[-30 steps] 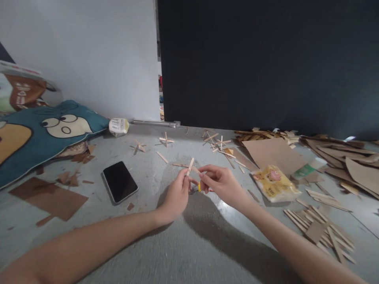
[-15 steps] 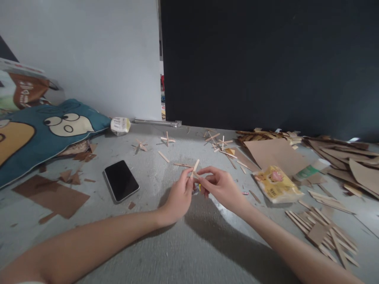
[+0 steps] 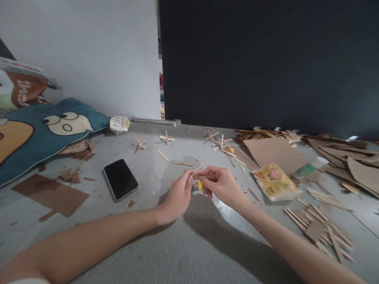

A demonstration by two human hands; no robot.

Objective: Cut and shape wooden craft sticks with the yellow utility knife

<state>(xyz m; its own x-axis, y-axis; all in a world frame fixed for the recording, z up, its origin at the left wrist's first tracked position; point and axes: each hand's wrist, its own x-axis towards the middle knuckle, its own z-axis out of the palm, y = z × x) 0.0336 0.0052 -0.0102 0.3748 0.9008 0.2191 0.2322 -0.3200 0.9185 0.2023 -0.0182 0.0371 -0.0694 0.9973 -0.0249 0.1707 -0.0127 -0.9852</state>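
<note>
Near the middle, my left hand (image 3: 178, 194) pinches small wooden sticks (image 3: 197, 170) between thumb and fingers. My right hand (image 3: 220, 185) meets it from the right, its fingertips closed on the same sticks. How the sticks are joined is hidden by the fingers. A small yellow piece (image 3: 199, 185) shows just below the fingertips. Beyond the hands, a loose stick (image 3: 182, 164) lies flat, with another stick (image 3: 162, 155) to its left. Crossed-stick pieces stand farther back, one at centre (image 3: 167, 138) and one at left (image 3: 140, 145).
A phone (image 3: 121, 179) lies left of my hands, near brown cardboard (image 3: 50, 195) and a blue pillow (image 3: 74, 122). At right are a yellow tissue pack (image 3: 276, 182), a green-and-white tube (image 3: 309, 168), a stick pile (image 3: 321, 230) and cardboard scraps (image 3: 363, 173).
The held sticks have tilted from nearly upright to a lower slant toward the right. Both hands stay in about the same place, and the view has shifted slightly.
</note>
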